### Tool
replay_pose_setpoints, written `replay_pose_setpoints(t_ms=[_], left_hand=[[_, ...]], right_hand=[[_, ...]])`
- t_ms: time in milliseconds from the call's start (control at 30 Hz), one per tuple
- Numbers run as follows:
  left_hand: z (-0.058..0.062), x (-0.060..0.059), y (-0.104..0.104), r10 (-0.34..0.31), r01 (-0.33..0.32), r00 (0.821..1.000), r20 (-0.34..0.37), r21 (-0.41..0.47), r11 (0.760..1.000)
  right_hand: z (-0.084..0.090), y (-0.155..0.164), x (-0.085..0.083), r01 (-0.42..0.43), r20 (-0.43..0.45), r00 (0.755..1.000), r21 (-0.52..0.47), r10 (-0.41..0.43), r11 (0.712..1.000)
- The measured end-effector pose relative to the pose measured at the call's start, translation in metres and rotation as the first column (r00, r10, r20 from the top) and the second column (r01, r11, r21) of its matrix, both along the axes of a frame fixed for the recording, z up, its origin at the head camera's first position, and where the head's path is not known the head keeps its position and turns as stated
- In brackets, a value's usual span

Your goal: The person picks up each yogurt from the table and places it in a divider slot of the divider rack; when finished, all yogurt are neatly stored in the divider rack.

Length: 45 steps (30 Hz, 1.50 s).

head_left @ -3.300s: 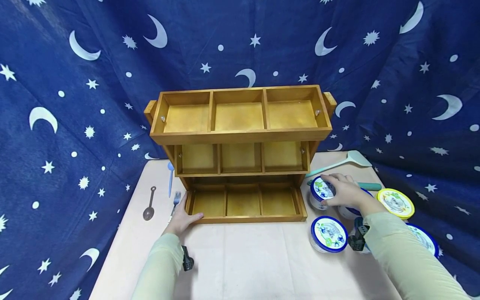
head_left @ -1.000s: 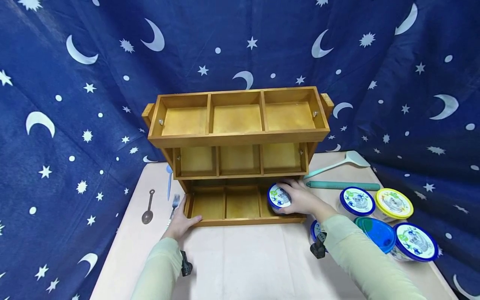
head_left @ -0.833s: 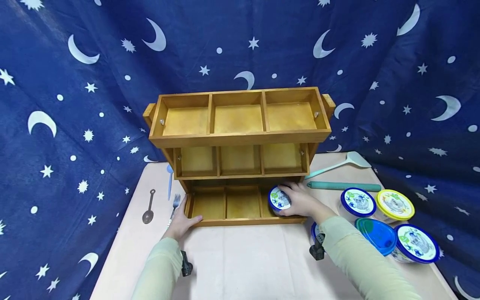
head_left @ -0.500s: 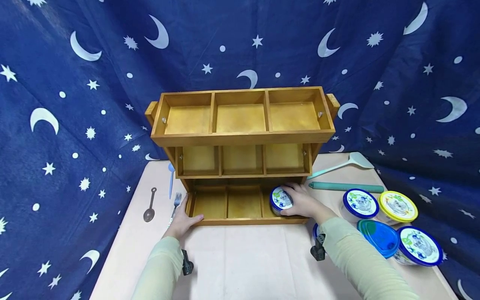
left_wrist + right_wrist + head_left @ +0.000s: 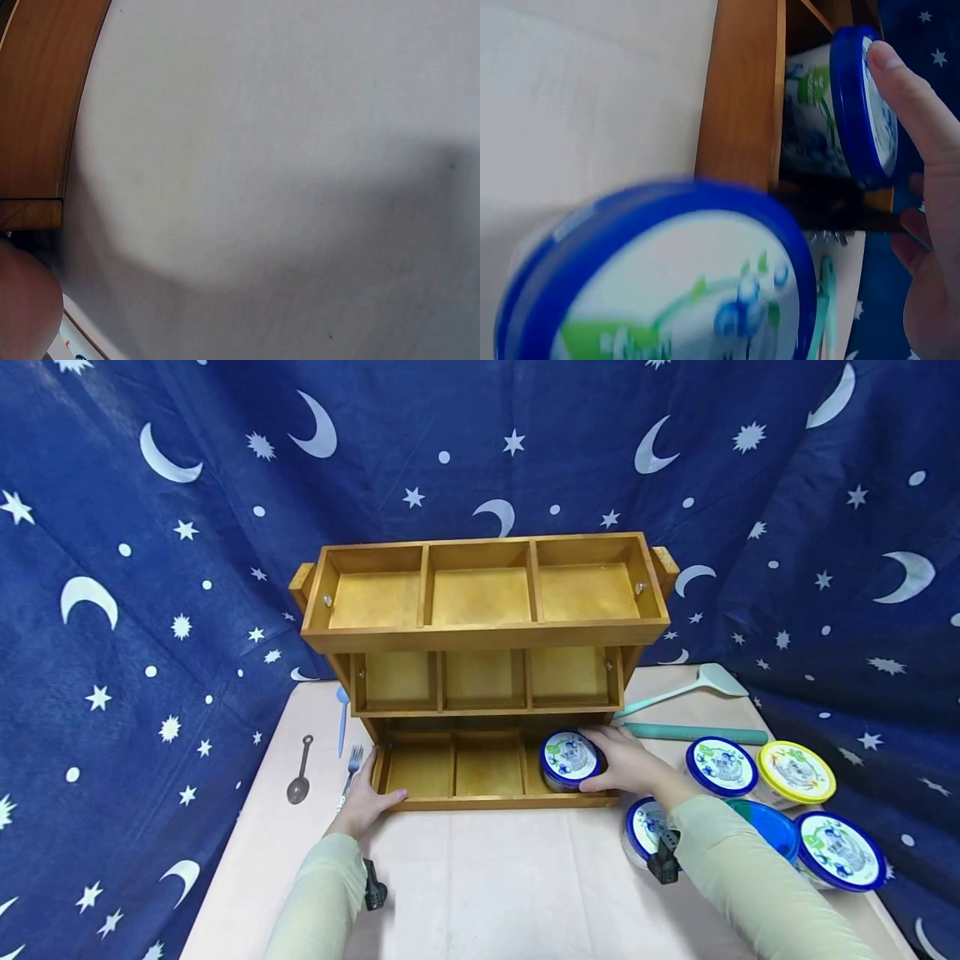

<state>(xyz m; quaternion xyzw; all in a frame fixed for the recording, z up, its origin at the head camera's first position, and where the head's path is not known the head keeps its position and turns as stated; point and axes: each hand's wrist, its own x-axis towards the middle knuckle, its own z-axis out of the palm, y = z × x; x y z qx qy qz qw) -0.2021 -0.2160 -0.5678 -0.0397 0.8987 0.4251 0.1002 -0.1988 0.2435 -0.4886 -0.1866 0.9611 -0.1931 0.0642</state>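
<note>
The blue-lidded tub (image 5: 572,758) sits half-hidden in the rack's (image 5: 487,631) bottom-right compartment, right hand's (image 5: 628,764) grip spread against it.

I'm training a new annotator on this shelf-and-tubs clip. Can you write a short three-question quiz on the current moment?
1. True or false: the right hand touches a blue-lidded tub in the wooden rack.
2. Which compartment of the bottom tier holds that tub? A left, B middle, C right.
3. Fill in: the left hand rests on the rack's bottom ___ corner.

Key: 1 true; 2 C; 3 left.
</note>
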Motion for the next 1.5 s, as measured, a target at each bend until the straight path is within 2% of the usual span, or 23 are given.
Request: replay_pose_setpoints(t_ms=[333,500,700,933,1033,1233,1500], left_hand=[[-0.003,-0.001,-0.001,-0.004,0.004,1.000,-0.021,0.009,1.000],[-0.004,-0.002,-0.002,-0.004,0.004,1.000,-0.023,0.004,1.000],[-0.004,-0.002,-0.001,-0.006,0.006,1.000,-0.019,-0.004,1.000],[-0.003,-0.001,-0.001,-0.007,0.008,1.000,-0.021,0.009,1.000],[-0.002,0.000,0.000,-0.005,0.005,1.000,-0.014,0.002,1.000],[-0.002,0.000,-0.001,-0.005,0.005,1.000,-0.014,0.006,1.000],[-0.003,0.000,0.000,-0.003,0.003,1.000,-0.029,0.008,1.000]], right_hand=[[0.017,0.025,0.016,-0.013,0.064,0.998,0.051,0.009,0.999],[0.017,0.035,0.024,-0.023,0.063,0.998,0.051,0.020,0.998],[0.016,0.048,0.035,0.014,0.103,0.995,0.028,-0.017,1.000],[0.011,0.057,0.047,0.022,0.261,0.965,0.001,-0.021,1.000],[0.007,0.058,0.052,0.028,0.300,0.954,-0.006,-0.025,1.000],[-0.001,0.056,0.060,0.057,0.341,0.938,0.003,-0.055,0.998],[-0.011,0.052,0.066,0.107,0.330,0.939,-0.011,-0.097,0.994]])
